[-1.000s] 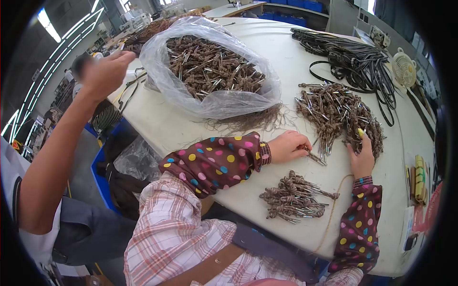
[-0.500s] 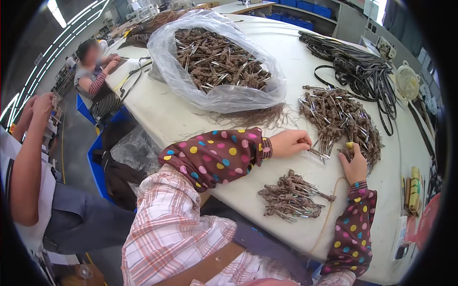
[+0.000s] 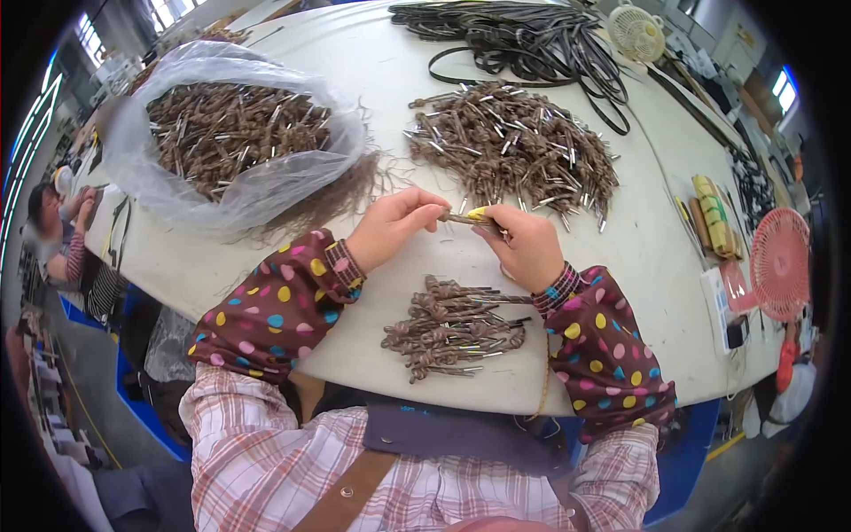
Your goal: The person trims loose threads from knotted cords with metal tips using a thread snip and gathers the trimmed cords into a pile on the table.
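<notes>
In the head camera's view, a person in spotted sleeves held a short brown cord [image 3: 457, 218] above a pale table [image 3: 647, 310], pinched at one end between the thumb and fingers of the left hand [image 3: 394, 230] and gripped at the other by the right hand [image 3: 527, 248], which wore a yellow cover [image 3: 479, 213] on one fingertip. Just below the hands, nearer the person, lay a small pile [image 3: 448, 324] of knotted cords with slender tips. Beyond them sat a larger heap [image 3: 519, 151] of similar cords, many silver-tipped, with black straps [image 3: 523, 40] behind it. To the left, an open plastic bag [image 3: 341, 115] held more cords. A pink fan [image 3: 780, 266] stood at right; at far left, a co-worker [image 3: 62, 239] in striped sleeves sat near the table's edge.
</notes>
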Motion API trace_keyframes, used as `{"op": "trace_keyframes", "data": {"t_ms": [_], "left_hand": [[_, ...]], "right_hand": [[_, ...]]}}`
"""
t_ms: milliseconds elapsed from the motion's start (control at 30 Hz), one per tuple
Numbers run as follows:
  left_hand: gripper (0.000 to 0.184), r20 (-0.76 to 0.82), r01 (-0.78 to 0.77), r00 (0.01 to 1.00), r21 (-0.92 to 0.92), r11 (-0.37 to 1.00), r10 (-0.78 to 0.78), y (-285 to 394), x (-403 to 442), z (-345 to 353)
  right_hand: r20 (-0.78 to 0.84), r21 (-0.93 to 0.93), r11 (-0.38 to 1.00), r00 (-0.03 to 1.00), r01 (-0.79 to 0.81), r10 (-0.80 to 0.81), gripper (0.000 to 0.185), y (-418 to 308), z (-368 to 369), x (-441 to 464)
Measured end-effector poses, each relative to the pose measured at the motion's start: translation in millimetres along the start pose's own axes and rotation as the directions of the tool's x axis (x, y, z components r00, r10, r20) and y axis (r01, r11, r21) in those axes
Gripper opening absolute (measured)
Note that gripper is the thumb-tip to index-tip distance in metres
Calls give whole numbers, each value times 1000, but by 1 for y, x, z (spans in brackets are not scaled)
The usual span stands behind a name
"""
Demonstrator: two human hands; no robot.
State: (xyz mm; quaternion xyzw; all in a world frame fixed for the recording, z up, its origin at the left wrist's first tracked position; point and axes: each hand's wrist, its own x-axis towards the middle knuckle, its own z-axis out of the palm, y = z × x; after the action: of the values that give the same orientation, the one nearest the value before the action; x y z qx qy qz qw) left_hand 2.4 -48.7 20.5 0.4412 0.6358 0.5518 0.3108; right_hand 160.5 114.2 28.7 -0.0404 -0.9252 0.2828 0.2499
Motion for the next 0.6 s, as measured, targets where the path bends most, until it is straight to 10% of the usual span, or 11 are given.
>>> {"op": "trace_keyframes", "data": {"t_ms": [133,233,467,600], "left_hand": [[21,2,-7,1000,27,1000,7,0,-1,-6],[25,-67,-192,966,462,866,250,6,-2,-15],[38,147,-390,885,753,530,442,16,-8,0],[33,202,-400,902,726,559,383,13,-8,1]], "right_hand": [[73,104,979,983,-174,167,16,1,-5,3],[132,42,974,967,-225,217,15,4,-6,3],[-8,-220,968,992,119,-124,16,4,3,-3],[-7,-232,964,991,130,-135,17,0,2,-3]]}}
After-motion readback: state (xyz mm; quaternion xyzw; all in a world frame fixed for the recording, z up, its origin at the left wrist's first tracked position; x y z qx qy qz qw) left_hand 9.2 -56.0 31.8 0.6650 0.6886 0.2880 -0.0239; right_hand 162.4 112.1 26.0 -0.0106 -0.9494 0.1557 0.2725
